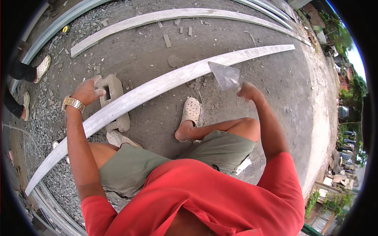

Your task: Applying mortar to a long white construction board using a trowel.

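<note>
Notably, in the head view, the handle of the trowel (226, 75) is almost wholly hidden inside the right hand (249, 92), and the plank (157, 87) covers the middle of the concrete block (112, 87). A co-worker at the left is cut off by the dark rim, with only dark trouser legs and pale shoes (42, 69) visible. The clutter beyond the pavement at far right is too small to itemise.

The right arm is bent at the elbow; its hand is closed around the trowel handle, with the blade pointing up and leftward, its tip over the plank's edge. Contact between blade and plank cannot be confirmed. The left arm reaches forward, wearing a gold-toned watch (74, 103). The left hand is spread, thumb apart from fingers, at the block's far left side; how firmly it bears there cannot be told.

The blade is flat, triangular, grey metal. The plank is long, whitish and streaked, crossing above the rough, hollow grey block. Loose gravel (84, 29) and dark, gritty ground (157, 137) lie around.
</note>
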A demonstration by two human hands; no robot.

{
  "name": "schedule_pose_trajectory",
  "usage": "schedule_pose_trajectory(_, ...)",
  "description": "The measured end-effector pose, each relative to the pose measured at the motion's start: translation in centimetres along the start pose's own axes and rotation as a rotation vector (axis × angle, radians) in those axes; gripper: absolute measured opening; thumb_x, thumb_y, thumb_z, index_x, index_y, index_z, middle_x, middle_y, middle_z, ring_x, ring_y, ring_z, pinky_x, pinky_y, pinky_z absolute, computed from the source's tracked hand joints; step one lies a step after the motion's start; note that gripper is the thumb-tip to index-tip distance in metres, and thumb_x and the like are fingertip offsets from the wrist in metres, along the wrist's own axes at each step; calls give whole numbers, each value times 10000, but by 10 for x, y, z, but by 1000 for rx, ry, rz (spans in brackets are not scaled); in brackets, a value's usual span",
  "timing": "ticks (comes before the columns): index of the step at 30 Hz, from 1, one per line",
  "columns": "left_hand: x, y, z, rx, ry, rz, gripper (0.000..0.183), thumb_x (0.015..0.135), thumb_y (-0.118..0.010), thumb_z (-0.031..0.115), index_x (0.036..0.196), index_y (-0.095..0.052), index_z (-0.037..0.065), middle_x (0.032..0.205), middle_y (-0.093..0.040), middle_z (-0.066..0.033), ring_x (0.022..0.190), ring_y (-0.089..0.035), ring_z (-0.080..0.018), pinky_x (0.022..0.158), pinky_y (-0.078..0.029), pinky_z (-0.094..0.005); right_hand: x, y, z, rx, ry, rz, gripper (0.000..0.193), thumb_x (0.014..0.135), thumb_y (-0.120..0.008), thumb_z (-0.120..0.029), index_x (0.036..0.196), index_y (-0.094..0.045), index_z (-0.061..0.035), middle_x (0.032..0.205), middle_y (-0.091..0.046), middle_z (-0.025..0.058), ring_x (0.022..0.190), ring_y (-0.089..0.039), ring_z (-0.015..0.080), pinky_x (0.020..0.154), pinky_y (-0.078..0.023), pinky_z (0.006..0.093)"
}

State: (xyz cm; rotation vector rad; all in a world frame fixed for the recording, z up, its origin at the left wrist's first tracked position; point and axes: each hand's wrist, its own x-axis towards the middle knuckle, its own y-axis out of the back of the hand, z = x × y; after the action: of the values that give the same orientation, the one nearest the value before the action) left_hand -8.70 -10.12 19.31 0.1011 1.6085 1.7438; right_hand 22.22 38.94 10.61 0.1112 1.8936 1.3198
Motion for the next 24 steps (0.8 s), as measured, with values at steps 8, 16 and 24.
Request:
schedule_pose_trajectory(8,0,-4,-6,-30,-5,-15,677,746,-675,301,1305,-454,-13,1275,-505,-252,1186,-498,-354,1005,-387,-391,7,-10,9,21,-78,60,278,703,-604,-150,743,-628,124,647,-622,245,628,-667,305,623,-520,410)
schedule_pose_trajectory(16,10,-9,-8,-5,-65,12,690,745,-686,288,1319,-440,-6,1251,-524,-254,1158,-517,-359,991,-393,-390,5,-6,15,164,-72,35,299,717,-599,-150,756,-602,146,617,-608,238,550,-651,288,560,-517,406)
schedule_pose_trajectory(24,17,-8,-7,-12,-62,5,693,750,-676,330,1320,-449,7,1290,-500,-244,1200,-487,-350,1012,-373,-386,-66,-76,-106,-5,224,131,254,723,-593,-169,848,-643,46,792,-642,244,810,-633,395,721,-506,444)
